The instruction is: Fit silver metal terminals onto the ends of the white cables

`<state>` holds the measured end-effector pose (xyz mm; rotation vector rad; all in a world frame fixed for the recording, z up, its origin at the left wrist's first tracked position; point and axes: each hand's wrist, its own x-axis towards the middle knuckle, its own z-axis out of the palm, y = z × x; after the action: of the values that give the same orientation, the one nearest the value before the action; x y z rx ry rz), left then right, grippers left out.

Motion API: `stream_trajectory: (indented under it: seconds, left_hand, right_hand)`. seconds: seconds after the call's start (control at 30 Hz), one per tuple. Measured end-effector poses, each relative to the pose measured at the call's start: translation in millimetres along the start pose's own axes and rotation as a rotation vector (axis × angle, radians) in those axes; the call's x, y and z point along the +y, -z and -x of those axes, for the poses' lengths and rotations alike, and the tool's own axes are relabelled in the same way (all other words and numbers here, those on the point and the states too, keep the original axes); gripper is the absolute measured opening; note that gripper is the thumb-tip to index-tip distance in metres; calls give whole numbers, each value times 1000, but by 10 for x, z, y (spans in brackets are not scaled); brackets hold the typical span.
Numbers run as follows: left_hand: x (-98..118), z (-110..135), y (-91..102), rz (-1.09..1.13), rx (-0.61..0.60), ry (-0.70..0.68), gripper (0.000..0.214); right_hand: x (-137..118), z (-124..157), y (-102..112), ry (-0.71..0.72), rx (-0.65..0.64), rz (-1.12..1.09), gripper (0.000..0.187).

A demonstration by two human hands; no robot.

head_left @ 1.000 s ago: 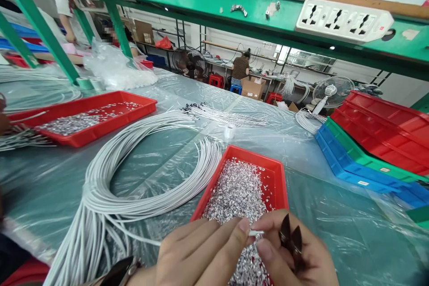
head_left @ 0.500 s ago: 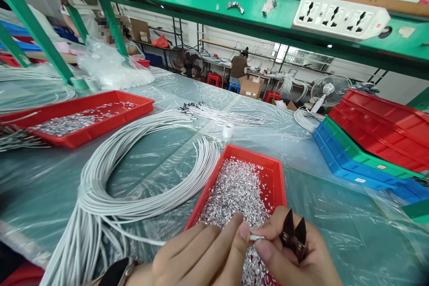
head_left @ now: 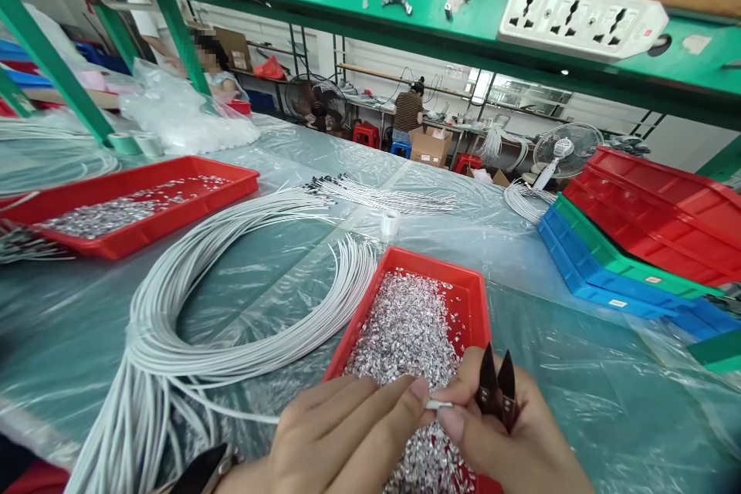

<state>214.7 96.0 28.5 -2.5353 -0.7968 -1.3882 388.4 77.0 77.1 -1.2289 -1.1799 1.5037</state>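
Note:
My left hand [head_left: 353, 424] pinches a white cable between thumb and forefinger. The cable's short white end [head_left: 438, 404] sticks out toward my right hand [head_left: 509, 432], whose thumb and forefinger close at its tip. Whether a small metal piece sits there is too small to tell. Tucked in my right palm is a pair of snips [head_left: 496, 390], its two dark blades pointing up and apart. Both hands are over a red tray [head_left: 475, 309] of small shiny metal pieces [head_left: 405, 324]. A big looped bundle of white cables [head_left: 167, 324] lies left of the tray.
Another red tray [head_left: 144, 235] with metal pieces stands at left. Behind the loop lie white cables with dark ends [head_left: 376, 194] and a white roll [head_left: 390, 222]. Stacked trays [head_left: 631, 247] are at right. A green beam with a power strip [head_left: 582, 19] crosses above. People sit farther back.
The view has shifted slightly. Both hands stay together at the cable end, and the snips remain in my right palm. In the background at left, a person in white has moved.

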Motion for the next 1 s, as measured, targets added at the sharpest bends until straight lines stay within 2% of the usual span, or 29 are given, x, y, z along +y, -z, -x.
stream_trajectory:
  seconds: [0.07,0.4,0.57,0.63,0.83,1.0]
  left_hand:
    - [1,-58,9,4,-22,-33,27]
    - [14,-88,6,97,-72,98,14]
    - [35,-115,-52,296,-124,253,17]
    - [40,-113,-71,371,-110,311,17]
    - [35,-60,-111,407,-65,368,8]
    - [12,-43,-113,472,-115,380,12]
  right_hand:
    - [2,-8,0,-4,3,0,21]
    - [77,-14,-96,153,200,118,8]
    - [52,-32,-80,143,201,122,8]
    - [42,-38,-68,128,189,112,8]
    - [43,-41,-44,114,148,112,8]
    - [17,-45,-33,85,102,153,11]
